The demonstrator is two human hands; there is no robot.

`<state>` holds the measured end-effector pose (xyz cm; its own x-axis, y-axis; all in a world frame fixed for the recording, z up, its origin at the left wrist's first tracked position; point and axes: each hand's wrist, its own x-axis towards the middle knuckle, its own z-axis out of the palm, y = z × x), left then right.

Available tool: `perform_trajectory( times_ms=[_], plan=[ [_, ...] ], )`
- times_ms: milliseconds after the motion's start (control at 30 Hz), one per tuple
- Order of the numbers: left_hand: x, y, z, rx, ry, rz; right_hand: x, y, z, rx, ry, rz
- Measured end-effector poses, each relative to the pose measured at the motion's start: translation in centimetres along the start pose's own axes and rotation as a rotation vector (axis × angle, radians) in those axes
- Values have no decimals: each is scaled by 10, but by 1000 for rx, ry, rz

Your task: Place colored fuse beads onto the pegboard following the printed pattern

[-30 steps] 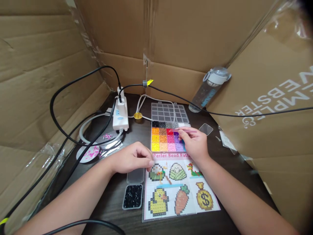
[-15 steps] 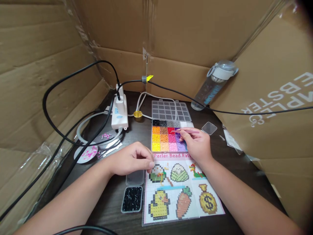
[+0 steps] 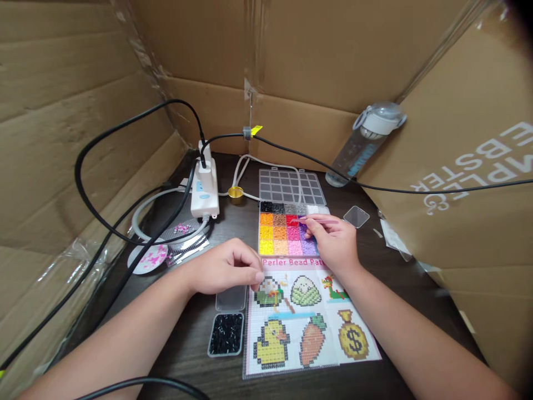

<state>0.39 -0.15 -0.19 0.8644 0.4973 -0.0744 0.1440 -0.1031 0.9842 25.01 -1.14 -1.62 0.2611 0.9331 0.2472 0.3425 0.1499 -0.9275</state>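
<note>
My right hand [image 3: 333,241] pinches pink tweezers [image 3: 322,221], whose tips reach the red beads [image 3: 292,221] in a compartmented bead box [image 3: 266,254]. Some right-hand compartments are hidden by that hand. My left hand [image 3: 231,266] is curled over the upper left corner of the pattern sheet [image 3: 328,339], thumb against the fingers; whether it holds anything is hidden. The sheet shows a duck, a carrot, a money bag and other bead pictures. Below my left hand lies a small clear case of black beads [image 3: 225,334], its lid partly covered.
A white power strip [image 3: 204,191] with black cables stands at the left, near a white dish of pink pieces [image 3: 147,259]. Behind the bead box are a gold cup [image 3: 235,193] and a bottle [image 3: 362,145]. A clear lid [image 3: 356,216] lies right. Cardboard walls surround the table.
The view has shifted slightly. My right hand and the tweezers remain at the red beads, and my left hand keeps its curled pose.
</note>
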Motion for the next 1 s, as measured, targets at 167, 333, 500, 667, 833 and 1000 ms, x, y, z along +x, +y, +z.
perform_trajectory(
  times_ms=[167,333,500,667,833,1000],
  plan=[
    [0,1,0,-6,-5,-2,0,-1,0,17,13,21],
    [0,2,0,-3,-6,3,-1,0,0,50,18,34],
    [0,0,-1,0,-7,-1,-1,1,-2,48,22,16],
    [0,1,0,8,-1,-13,0,1,-1,19,42,15],
    [0,1,1,6,0,-6,0,1,1,20,50,31],
    [-1,0,0,1,-4,-6,1,2,1,43,43,58]
  ],
)
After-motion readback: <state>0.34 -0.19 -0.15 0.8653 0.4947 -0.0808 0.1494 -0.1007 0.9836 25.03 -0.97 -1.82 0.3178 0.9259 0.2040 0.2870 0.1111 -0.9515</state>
